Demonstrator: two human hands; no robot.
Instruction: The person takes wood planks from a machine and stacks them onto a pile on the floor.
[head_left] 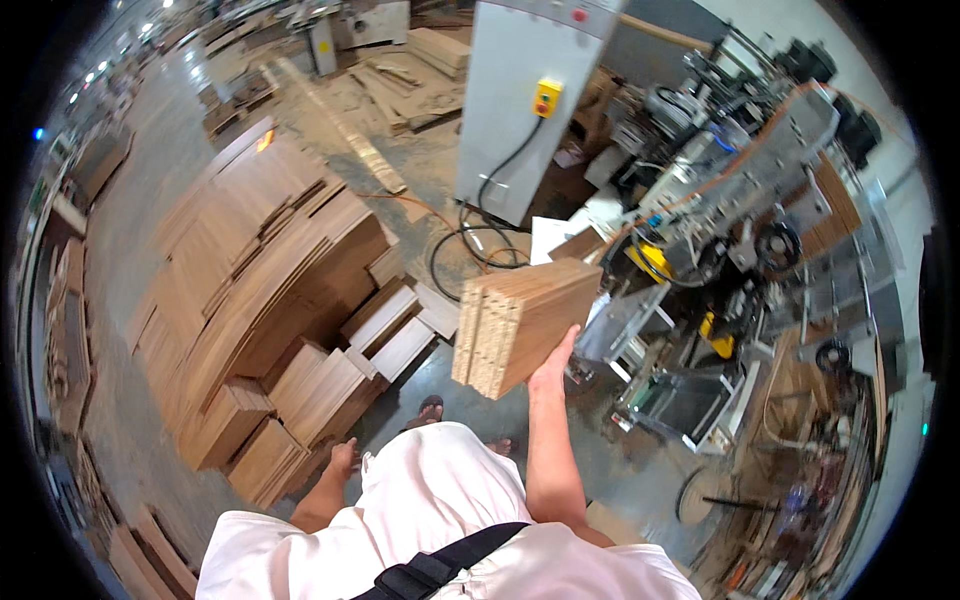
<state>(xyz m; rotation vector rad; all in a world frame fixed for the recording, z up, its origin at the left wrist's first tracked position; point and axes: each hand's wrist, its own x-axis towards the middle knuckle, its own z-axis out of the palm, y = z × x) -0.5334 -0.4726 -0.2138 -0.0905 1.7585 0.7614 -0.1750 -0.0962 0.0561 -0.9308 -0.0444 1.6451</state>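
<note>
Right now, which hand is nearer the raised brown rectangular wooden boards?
Right. The right hand holds the boards at their lower right; the left hand is apart, lower left.

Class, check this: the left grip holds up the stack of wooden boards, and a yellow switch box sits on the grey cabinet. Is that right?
The side is wrong: in the head view, the right grip holds up the boards. The switch box on the cabinet is as stated.

Board stack [540, 330] in right hand [549, 374]; panel pile [250, 260] left, machine [800, 135] right, cabinet [525, 100] beyond, cable [434, 260] on floor [630, 500] before cabinet.
</note>
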